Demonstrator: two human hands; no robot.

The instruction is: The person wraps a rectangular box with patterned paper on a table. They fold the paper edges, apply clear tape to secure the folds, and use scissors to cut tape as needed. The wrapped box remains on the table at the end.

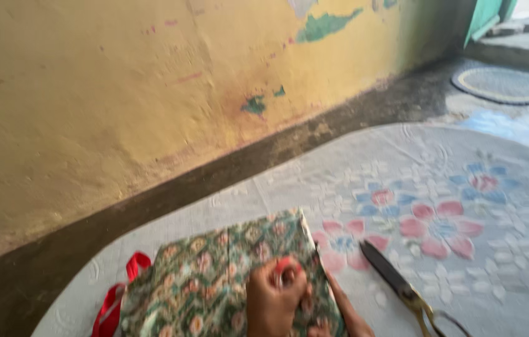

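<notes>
My left hand (275,299) pinches a small red piece on the folded green floral fabric (214,281); my right hand (349,315) lies flat beside it, near the scissors (402,287).

Whole view motion-blurred, green floral printed fabric (214,281) cut off at the bottom edge, brass-handled black-bladed scissors (402,287) handles cropped, red ribbon strip (114,299) partly hidden beneath fabric, right hand (346,315) mostly hidden.

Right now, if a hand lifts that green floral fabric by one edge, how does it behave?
The green floral fabric looks folded flat in layers, so it would probably droop and unfold rather than stay stiff. It seems light for its size. The red ribbon at its left edge would likely trail along, if it is attached, which cannot be told.
</notes>
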